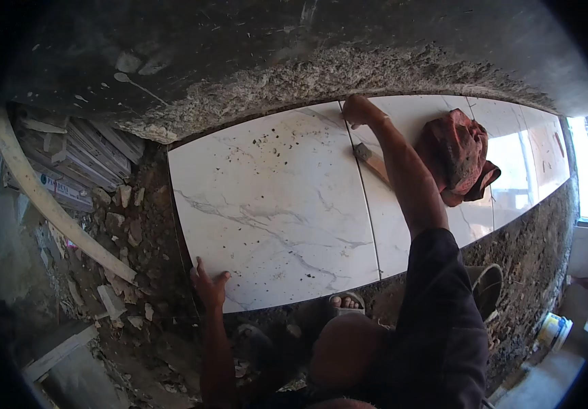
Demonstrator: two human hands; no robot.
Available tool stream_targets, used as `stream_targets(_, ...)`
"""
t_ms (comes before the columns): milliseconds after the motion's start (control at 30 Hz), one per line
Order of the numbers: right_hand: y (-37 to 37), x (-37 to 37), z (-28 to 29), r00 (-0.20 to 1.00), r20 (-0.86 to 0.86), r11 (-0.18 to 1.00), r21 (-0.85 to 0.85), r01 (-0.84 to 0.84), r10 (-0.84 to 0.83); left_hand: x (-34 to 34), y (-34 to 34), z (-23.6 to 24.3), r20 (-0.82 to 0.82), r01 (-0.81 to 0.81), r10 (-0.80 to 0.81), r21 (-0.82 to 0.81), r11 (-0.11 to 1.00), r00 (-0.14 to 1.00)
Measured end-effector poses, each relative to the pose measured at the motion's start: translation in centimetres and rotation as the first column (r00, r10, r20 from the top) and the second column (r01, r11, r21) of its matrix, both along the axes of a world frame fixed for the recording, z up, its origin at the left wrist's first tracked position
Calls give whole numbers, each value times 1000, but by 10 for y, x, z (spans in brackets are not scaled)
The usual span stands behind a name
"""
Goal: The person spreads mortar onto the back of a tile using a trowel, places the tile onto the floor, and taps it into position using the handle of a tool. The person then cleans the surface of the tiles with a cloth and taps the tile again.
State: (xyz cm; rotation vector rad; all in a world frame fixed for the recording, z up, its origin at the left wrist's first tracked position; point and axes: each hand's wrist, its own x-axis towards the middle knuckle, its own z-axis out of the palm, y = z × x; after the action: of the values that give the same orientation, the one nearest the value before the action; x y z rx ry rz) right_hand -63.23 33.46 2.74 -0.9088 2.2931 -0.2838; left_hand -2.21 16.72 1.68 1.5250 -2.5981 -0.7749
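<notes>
A large white marble-patterned tile [273, 204] lies flat before me, sprinkled with dark crumbs. At its near left corner is my left hand [210, 286], fingers and thumb apart, touching the tile's edge. My right hand [362, 112] reaches to the far end of the joint between this tile and its right neighbour [393, 242]. Its fingers are curled in, and whatever they may hold is too small to make out. Under my right forearm lies a hammer [374, 163] with a grey head and wooden handle, partly hidden. A crumpled dark red cloth [454, 150] rests on the tiles to the right.
A rough, chipped wall base [239, 102] borders the tiles' far side. Stacked tile boxes [86, 160], a curved pale strip [62, 204] and rubble [120, 225] lie left. Bare soil [526, 252], a dark bucket [488, 290] and a white pail [553, 332] are at right.
</notes>
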Motion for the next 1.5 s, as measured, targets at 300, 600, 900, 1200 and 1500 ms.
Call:
stream_targets(300, 25, 12, 2, 971, -202, 990, -80, 112, -126, -8, -1, 1, 14, -5, 4, 31, 1000, 1000)
stream_targets(600, 225, 146, 46, 909, -335, 938, -318, 138, -248, -19, -15, 8, 15, 74, -75, 42, 996, 997)
stream_targets(900, 260, 178, 8, 750, -629, 950, -312, -4, -204, -40, -29, 10, 284, 94, -133, 145, 985, 950)
stream_targets(1200, 269, 196, 18, 722, -677, 982, -190, 10, -139, -54, -38, 22, 385, 191, -234, 147, 971, 893)
stream_targets(1500, 251, 238, 80, 842, 147, 643, -583, 497, -519, -48, -41, 18, 496, 295, -286, 64, 953, 820)
